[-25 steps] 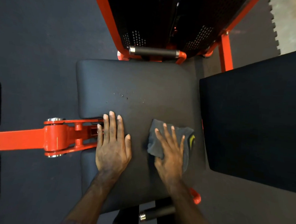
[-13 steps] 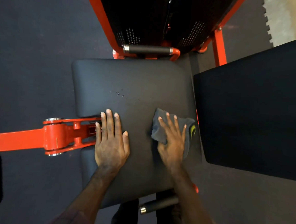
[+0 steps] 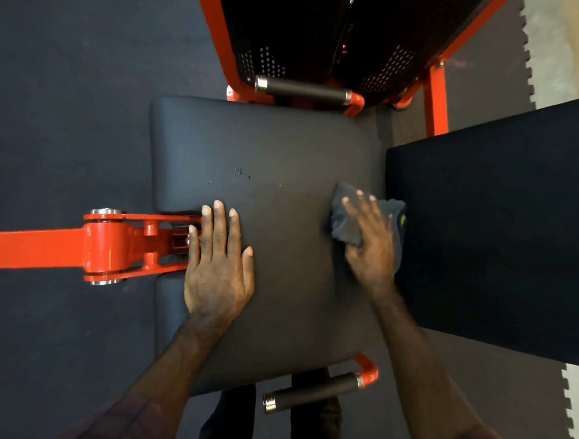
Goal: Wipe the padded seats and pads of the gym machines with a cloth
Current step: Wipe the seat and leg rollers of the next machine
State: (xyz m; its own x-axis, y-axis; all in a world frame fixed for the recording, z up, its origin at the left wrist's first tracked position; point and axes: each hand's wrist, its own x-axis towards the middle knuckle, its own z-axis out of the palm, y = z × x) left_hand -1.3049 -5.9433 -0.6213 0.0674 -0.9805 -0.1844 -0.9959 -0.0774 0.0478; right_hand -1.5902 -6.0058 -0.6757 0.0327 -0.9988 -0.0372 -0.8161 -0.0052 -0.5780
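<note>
A black padded seat (image 3: 252, 143) of an orange-framed gym machine fills the middle of the view. A few small specks (image 3: 240, 173) lie on its centre. My left hand (image 3: 216, 269) rests flat on the seat's left side, fingers straight. My right hand (image 3: 370, 243) presses a dark grey cloth (image 3: 343, 218) flat against the seat near its right edge, fingers spread over it. Part of the cloth is hidden under the hand.
A large black back pad (image 3: 499, 213) stands along the right. An orange lever arm (image 3: 45, 243) runs in from the left. Black grip handles sit at the far (image 3: 301, 89) and near (image 3: 312, 391) ends of the seat. Dark rubber floor (image 3: 71, 73) surrounds it.
My right hand has slid the cloth up and to the right across the seat, toward the right edge. My left hand stays planted in the same spot.
</note>
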